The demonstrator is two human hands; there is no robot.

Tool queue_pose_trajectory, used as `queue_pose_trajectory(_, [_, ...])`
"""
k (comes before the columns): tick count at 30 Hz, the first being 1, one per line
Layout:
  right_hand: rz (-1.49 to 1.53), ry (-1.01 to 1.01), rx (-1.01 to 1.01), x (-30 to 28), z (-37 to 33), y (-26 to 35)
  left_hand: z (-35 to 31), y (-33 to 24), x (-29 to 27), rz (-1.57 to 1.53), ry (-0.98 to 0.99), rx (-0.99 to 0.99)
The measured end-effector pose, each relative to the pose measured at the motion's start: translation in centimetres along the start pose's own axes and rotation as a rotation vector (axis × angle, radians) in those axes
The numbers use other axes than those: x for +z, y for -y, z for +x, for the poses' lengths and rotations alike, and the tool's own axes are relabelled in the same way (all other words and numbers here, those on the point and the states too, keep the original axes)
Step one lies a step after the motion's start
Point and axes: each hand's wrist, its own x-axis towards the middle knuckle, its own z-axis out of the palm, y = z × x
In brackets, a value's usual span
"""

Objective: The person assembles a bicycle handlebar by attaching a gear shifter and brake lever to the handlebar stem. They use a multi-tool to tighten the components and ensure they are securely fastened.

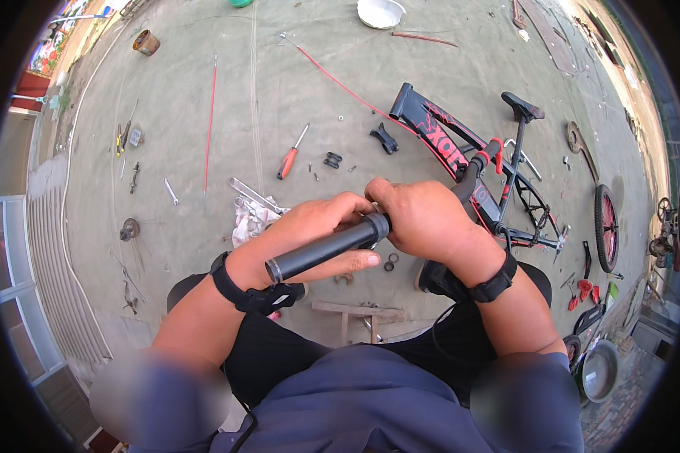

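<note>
A black metal tube (321, 248) slants across in front of me, its hollow end toward my left wrist and a collar (378, 225) at its other end. My left hand (321, 219) is closed around the tube from behind, the thumb stretched out below it. Against the collar end, my right hand (428, 220) is closed, its fingers curled and largely hidden; it grips the tube there. Beyond my right hand a black handlebar (472, 180) with a red brake lever (497, 153) shows; whether it joins the tube is hidden.
A black and red bicycle frame (446, 143) with a saddle lies at the right, near a wheel (606, 228). An orange screwdriver (288, 161), a wrench (172, 191), a white rag (253, 224) and small parts lie ahead. A metal basin (600, 370) stands lower right.
</note>
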Motion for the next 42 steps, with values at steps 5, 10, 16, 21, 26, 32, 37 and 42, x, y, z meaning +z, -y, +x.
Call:
queue_pose_trajectory(5, [0.028, 0.028, -0.026, 0.6, -0.5, -0.2, 0.7, -0.2, 1.0, 0.122, -0.024, 0.010])
queue_pose_trajectory(10, [0.072, 0.064, -0.029, 0.5, -0.9, -0.5, 0.9, -0.3, 2.0, 0.108, -0.004, -0.028])
queue_pose_trajectory(16, [0.115, 0.133, 0.021, 0.2, -0.9, -0.7, 1.0, -0.8, 2.2, 0.010, 0.004, -0.097])
queue_pose_trajectory(21, [0.107, 0.147, 0.056, 0.3, -0.9, -0.6, 1.1, -1.5, 1.8, -0.322, 0.009, -0.287])
queue_pose_trajectory(26, [0.073, 0.060, 0.072, 0.5, -0.4, 0.0, 1.3, -0.4, 3.1, -0.641, -0.160, -0.303])
queue_pose_trajectory(32, [0.005, 0.011, 0.148, 1.3, -0.3, 0.0, 1.0, -1.2, 3.4, -0.747, -0.201, -0.393])
queue_pose_trajectory(37, [-0.018, 0.009, 0.153, 1.3, -0.1, 0.3, 0.7, -0.3, 3.4, -0.560, -0.093, -0.341])
queue_pose_trajectory(42, [-0.036, 0.006, 0.122, 1.4, -0.4, 0.2, 0.6, -0.9, 3.5, -0.642, -0.037, -0.404])
